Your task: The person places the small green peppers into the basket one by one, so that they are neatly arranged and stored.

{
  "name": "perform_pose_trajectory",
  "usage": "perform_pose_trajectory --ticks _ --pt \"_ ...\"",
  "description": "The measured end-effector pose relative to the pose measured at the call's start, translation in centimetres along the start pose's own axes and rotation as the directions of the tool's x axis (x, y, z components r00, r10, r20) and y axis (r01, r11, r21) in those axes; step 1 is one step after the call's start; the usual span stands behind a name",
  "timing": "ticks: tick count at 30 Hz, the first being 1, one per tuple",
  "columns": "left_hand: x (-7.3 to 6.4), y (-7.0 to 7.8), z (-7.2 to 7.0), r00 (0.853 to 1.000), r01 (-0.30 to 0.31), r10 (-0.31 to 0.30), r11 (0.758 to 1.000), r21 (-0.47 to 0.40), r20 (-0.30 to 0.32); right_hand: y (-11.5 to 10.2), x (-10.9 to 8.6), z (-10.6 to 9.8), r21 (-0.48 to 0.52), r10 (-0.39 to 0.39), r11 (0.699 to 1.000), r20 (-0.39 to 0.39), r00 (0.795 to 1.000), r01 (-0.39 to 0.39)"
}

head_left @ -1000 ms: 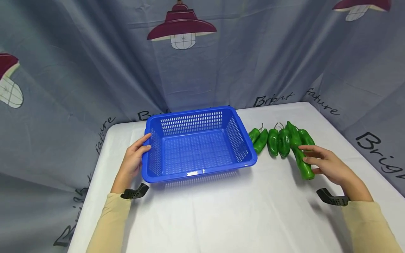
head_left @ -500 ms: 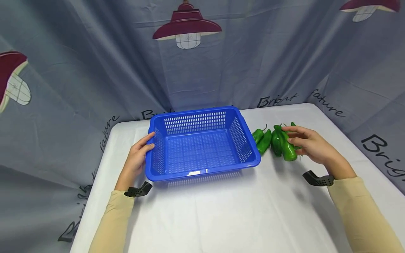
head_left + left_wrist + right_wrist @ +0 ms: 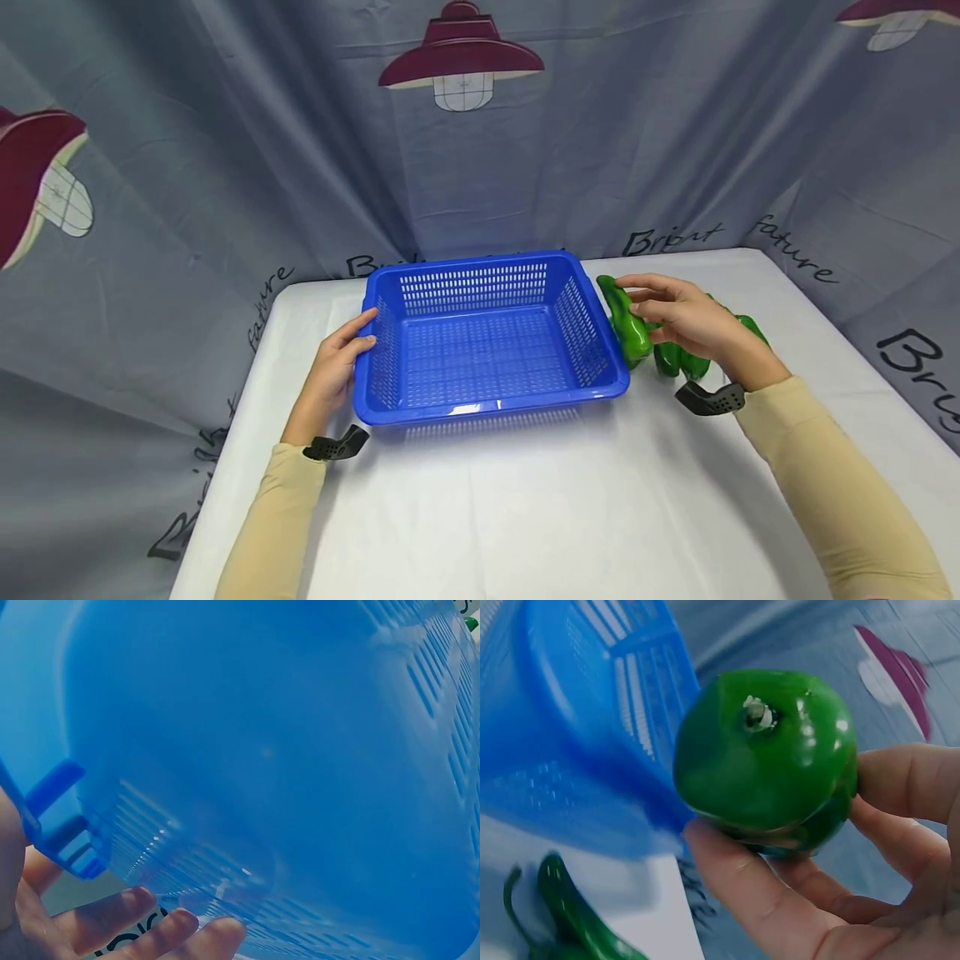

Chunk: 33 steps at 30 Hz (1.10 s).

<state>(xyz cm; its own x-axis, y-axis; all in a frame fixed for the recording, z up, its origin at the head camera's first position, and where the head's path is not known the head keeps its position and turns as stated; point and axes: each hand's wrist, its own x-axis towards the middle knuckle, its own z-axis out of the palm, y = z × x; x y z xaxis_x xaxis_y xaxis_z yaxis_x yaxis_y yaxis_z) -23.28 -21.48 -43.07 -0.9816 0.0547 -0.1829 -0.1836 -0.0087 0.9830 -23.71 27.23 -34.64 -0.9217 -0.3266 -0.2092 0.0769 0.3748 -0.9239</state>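
Note:
An empty blue plastic basket with slotted walls lies on the white table. My left hand grips its left rim; in the left wrist view, several fingers show beneath the rim against the outer wall. Over by the basket's right rim, my right hand holds a long green pepper between thumb and fingers. The right wrist view shows this green pepper end-on, with a pale stem stub, close to the basket's outer side.
More green peppers lie on the table behind and below my right hand, partly hidden by it. One loose pepper shows at lower left in the right wrist view. A grey curtain hangs behind the white table.
My right hand has carried the green pepper leftward and away from me, from over the other peppers to beside the basket's right rim. My left hand stays on the basket.

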Motion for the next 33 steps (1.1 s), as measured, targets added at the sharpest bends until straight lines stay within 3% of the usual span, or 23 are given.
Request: perform_pose_trajectory --ticks 8,18,33 --pt "0.1 0.0 -0.1 1.000 -0.001 0.001 1.000 0.028 -0.002 -1.9 3.5 3.6 0.064 0.022 0.998 0.042 0.999 -0.024" --pt "0.3 -0.2 -0.3 1.000 -0.006 0.006 1.000 0.015 -0.004 -2.4 7.8 7.8 0.140 0.050 0.988 0.080 0.996 -0.061" --pt "0.4 -0.2 -0.4 1.000 -0.023 0.023 1.000 0.020 -0.004 -3.9 11.5 13.0 0.139 0.107 0.983 0.115 0.988 -0.122"
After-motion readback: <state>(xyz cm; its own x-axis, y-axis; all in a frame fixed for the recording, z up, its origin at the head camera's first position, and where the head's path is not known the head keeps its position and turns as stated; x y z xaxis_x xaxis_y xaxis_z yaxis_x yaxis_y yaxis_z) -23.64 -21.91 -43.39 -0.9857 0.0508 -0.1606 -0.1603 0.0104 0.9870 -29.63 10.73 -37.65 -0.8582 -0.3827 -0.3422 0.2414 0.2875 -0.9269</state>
